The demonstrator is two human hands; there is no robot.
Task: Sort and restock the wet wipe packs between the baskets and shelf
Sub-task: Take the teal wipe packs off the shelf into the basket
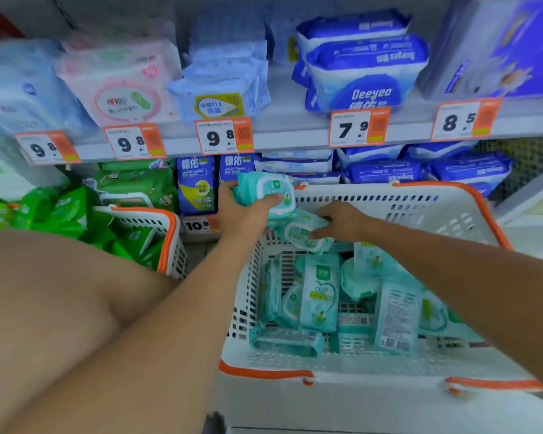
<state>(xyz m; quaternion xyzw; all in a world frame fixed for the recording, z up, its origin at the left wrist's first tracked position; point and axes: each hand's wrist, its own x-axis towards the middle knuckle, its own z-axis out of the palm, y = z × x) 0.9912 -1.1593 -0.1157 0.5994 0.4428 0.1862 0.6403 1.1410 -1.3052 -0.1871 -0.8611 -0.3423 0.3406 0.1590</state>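
The left hand (242, 214) clamped one teal wipe pack (265, 192) above the white basket (389, 198) — the right hand (339, 220) pinched another pack (304, 234). Soft, light, slippery film — best held across the body.

A teal wet wipe pack (265, 191) with a white flip lid is held upright above the far left corner of the white, orange-rimmed basket (389, 202), and a second teal pack (301, 234) is tilted just below it. More teal packs (322, 296) lie jumbled in that basket, some face down. A smaller white basket (170, 242) to the left holds green packs (129, 242), below the shelf (289, 137) stocked with blue packs (365, 73).
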